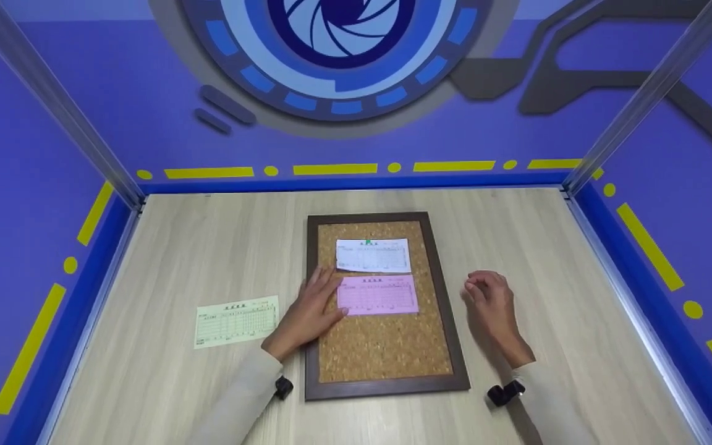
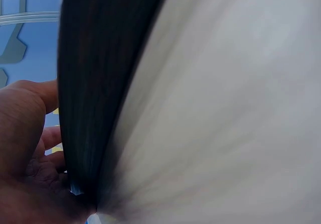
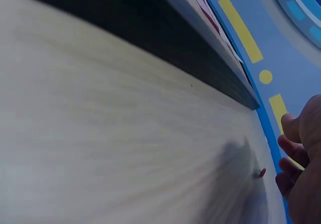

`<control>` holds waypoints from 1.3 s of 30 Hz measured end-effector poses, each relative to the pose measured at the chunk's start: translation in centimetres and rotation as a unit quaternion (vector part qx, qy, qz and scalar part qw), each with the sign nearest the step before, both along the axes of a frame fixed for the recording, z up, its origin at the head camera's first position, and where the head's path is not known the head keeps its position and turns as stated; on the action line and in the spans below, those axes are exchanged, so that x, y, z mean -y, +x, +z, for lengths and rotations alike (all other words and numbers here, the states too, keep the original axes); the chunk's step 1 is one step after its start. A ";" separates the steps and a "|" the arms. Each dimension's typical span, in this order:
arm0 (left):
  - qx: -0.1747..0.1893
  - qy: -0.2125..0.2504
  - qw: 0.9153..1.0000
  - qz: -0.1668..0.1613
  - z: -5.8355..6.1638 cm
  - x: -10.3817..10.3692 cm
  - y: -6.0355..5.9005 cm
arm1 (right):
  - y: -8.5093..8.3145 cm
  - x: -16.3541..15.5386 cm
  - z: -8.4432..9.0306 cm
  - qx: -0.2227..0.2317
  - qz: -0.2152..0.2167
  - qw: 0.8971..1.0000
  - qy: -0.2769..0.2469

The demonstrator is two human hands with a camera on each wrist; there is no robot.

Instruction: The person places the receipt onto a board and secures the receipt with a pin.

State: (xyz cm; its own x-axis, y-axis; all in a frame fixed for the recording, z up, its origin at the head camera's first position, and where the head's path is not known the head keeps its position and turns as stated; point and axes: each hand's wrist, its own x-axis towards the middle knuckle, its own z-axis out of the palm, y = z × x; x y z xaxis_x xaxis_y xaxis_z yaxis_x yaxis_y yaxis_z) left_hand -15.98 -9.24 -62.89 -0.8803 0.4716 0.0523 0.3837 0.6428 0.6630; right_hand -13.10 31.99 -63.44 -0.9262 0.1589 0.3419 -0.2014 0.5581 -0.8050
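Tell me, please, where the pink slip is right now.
In the head view, the pink slip lies on the cork board, just below the white slip, beside the left hand.

The head view looks down on the corkboard whose dark frame both low, close, perhaps blurred wrist views share.

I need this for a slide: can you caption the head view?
Left hand rests on the cork board beside a pink slip; right hand hovers alongside.
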 end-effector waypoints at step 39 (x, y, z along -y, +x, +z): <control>-0.006 0.005 1.000 -0.002 0.1 -0.1 0.0 | -2.3 5.9 3.2 0.054 0.049 0.995 -0.068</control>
State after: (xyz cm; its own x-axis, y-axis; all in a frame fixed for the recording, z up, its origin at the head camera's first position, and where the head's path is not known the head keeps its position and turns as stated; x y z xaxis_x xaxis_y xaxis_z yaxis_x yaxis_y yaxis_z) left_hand -15.96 -9.16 -62.77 -0.8776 0.4746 0.0671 0.3939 0.6344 0.6652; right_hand -15.43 26.06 -60.25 -0.9697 0.1046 0.2207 -0.1573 0.4242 -0.8918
